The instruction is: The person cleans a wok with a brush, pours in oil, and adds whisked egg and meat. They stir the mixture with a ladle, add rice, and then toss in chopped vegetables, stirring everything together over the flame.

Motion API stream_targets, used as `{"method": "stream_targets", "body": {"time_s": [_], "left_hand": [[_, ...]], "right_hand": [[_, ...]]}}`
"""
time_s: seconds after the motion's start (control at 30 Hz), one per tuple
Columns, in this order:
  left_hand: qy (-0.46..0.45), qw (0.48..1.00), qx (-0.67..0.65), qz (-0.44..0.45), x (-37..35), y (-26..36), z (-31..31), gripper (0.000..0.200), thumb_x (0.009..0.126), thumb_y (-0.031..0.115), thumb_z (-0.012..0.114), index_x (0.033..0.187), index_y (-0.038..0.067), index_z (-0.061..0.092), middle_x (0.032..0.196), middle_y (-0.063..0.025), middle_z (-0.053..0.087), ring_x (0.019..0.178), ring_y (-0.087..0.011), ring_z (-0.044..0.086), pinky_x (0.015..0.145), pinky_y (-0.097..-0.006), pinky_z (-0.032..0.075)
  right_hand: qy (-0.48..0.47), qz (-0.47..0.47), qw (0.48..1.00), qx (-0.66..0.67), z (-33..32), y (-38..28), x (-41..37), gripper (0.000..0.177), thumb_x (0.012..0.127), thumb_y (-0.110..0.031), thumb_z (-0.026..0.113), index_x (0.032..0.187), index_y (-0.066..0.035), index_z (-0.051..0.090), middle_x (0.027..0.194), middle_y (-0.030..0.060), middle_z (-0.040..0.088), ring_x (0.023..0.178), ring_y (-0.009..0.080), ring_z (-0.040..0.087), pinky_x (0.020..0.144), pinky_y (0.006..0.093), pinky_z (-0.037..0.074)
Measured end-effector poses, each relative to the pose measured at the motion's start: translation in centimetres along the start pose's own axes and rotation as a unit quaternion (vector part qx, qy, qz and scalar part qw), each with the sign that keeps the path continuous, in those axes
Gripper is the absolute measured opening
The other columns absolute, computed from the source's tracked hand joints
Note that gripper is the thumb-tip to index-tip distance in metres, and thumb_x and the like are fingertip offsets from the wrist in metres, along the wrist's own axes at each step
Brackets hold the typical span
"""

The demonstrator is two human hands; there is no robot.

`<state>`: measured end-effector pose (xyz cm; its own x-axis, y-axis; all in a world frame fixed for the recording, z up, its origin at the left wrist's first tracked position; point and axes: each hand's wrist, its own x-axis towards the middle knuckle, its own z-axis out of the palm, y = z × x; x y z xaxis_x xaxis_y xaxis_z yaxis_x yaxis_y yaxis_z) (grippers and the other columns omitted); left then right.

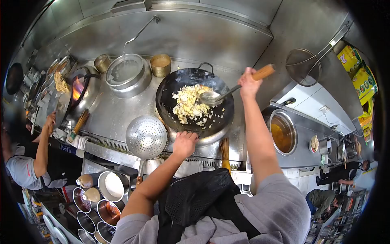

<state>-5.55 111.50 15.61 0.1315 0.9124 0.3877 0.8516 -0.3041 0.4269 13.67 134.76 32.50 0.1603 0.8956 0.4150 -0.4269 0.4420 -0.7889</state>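
Observation:
A large black wok point(166, 95) sits on the stove in front of me, with fried rice and egg bits point(190, 101) spread over its middle. My left hand point(185, 144) is closed at the wok's near rim; the fingers' far side is partly hidden. In my right hand point(249, 84) is a ladle point(211, 97), gripped near its wooden handle. The ladle's metal bowl rests in the rice, right of centre. A perforated strainer point(146, 137) lies just left of my left hand, its handle pointing towards me.
Behind the wok stand a water-filled pot point(128, 72) under a tap point(142, 30) and a brass-coloured container point(160, 66). A bamboo brush point(225, 152) is near the front edge. Left, a co-worker's hand point(49, 122) holds a pan by a flame. Seasoning pots point(110, 186) are lower left; a soup pot point(283, 132) is right.

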Motion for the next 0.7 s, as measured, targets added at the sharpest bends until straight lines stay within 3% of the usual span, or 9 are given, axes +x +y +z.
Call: {"method": "stream_targets", "body": {"time_s": [0.03, 0.1, 0.23, 0.3, 0.37, 0.5, 0.53, 0.63, 0.7], "left_hand": [[-0.001, 1.0, -0.001, -0.006, 0.1, 0.1, 0.0, 0.011, 0.084, 0.023, 0.062, 0.087, 0.012, 0.062, 0.08, -0.0069, 0.064, 0.08, -0.0266, 0.06, 0.079, -0.041, 0.042], [-0.071, 0.996, 0.006, -0.044, 0.4, 0.0, -0.7, 0.014, 0.084, 0.026, 0.061, 0.084, 0.012, 0.061, 0.073, -0.0086, 0.064, 0.077, -0.028, 0.062, 0.078, -0.0403, 0.042], [-0.113, 0.992, 0.027, -0.058, 0.7, -1.1, 0.8, 0.019, 0.085, 0.029, 0.061, 0.088, 0.01, 0.06, 0.074, -0.0119, 0.066, 0.077, -0.0292, 0.064, 0.078, -0.0422, 0.042], [-0.14, 0.988, 0.025, -0.065, 0.6, -0.7, 0.8, 0.02, 0.085, 0.029, 0.06, 0.091, 0.01, 0.059, 0.074, -0.0123, 0.066, 0.077, -0.0297, 0.065, 0.077, -0.0434, 0.042], [-0.175, 0.981, 0.04, -0.076, 1.3, -1.0, 0.8, 0.021, 0.085, 0.03, 0.06, 0.091, 0.01, 0.06, 0.073, -0.0121, 0.066, 0.075, -0.0303, 0.064, 0.077, -0.0443, 0.042], [-0.144, 0.986, 0.042, -0.071, 1.2, -1.2, 0.7, 0.021, 0.085, 0.031, 0.06, 0.086, 0.01, 0.061, 0.073, -0.0123, 0.066, 0.076, -0.0305, 0.064, 0.077, -0.044, 0.043], [-0.114, 0.991, 0.024, -0.058, 1.0, -1.4, 1.1, 0.022, 0.085, 0.032, 0.06, 0.083, 0.01, 0.061, 0.073, -0.013, 0.066, 0.075, -0.0311, 0.064, 0.077, -0.0438, 0.043], [-0.125, 0.991, 0.021, -0.053, 1.2, -0.8, -0.1, 0.026, 0.086, 0.035, 0.059, 0.083, 0.009, 0.064, 0.079, -0.0135, 0.068, 0.08, -0.0307, 0.065, 0.081, -0.0431, 0.042], [-0.16, 0.985, 0.031, -0.059, 1.1, -1.3, -0.4, 0.027, 0.085, 0.035, 0.06, 0.078, 0.008, 0.063, 0.077, -0.0131, 0.067, 0.078, -0.0313, 0.065, 0.078, -0.0447, 0.045]], "right_hand": [[-0.053, 0.041, 0.997, 0.023, -0.2, 1.8, 0.2, 0.022, 0.09, -0.017, 0.064, 0.081, -0.008, 0.045, 0.052, -0.0027, 0.038, 0.041, 0.0071, 0.034, 0.04, 0.0236, 0.031], [0.002, 0.063, 0.998, 0.018, 3.2, -0.9, -0.5, 0.022, 0.09, -0.015, 0.063, 0.08, -0.007, 0.045, 0.052, -0.0015, 0.039, 0.041, 0.0081, 0.033, 0.041, 0.0246, 0.033], [-0.158, -0.028, 0.985, 0.062, 5.5, -2.1, -5.0, 0.027, 0.09, -0.015, 0.062, 0.071, -0.009, 0.044, 0.053, -0.0009, 0.041, 0.042, 0.0076, 0.038, 0.041, 0.0257, 0.034], [-0.143, 0.047, 0.988, -0.034, 4.9, 6.0, -6.0, 0.028, 0.089, -0.017, 0.065, 0.07, -0.009, 0.045, 0.054, -0.0012, 0.044, 0.043, 0.0083, 0.041, 0.04, 0.0256, 0.033], [-0.179, 0.043, 0.98, -0.075, 8.8, 1.8, -4.5, 0.027, 0.089, -0.017, 0.064, 0.072, -0.009, 0.044, 0.055, -0.0016, 0.043, 0.045, 0.0082, 0.041, 0.043, 0.0249, 0.035], [-0.266, -0.075, 0.955, -0.11, 10.3, -1.2, -6.1, 0.028, 0.09, -0.016, 0.063, 0.071, -0.009, 0.044, 0.058, -0.0025, 0.043, 0.05, 0.0074, 0.042, 0.047, 0.0237, 0.036], [-0.276, -0.045, 0.957, -0.074, 9.6, 1.0, -6.5, 0.029, 0.09, -0.017, 0.062, 0.069, -0.009, 0.044, 0.06, -0.0029, 0.045, 0.053, 0.007, 0.044, 0.047, 0.0235, 0.035], [-0.189, 0.008, 0.97, -0.15, 7.9, 7.6, -7.3, 0.029, 0.086, -0.022, 0.067, 0.066, -0.006, 0.052, 0.06, -0.0016, 0.048, 0.059, 0.0097, 0.045, 0.054, 0.0295, 0.038], [-0.194, 0.039, 0.962, -0.189, 8.2, 2.5, -8.3, 0.029, 0.085, -0.023, 0.068, 0.069, -0.004, 0.053, 0.06, 0.0008, 0.051, 0.06, 0.0115, 0.048, 0.056, 0.0311, 0.04]]}}
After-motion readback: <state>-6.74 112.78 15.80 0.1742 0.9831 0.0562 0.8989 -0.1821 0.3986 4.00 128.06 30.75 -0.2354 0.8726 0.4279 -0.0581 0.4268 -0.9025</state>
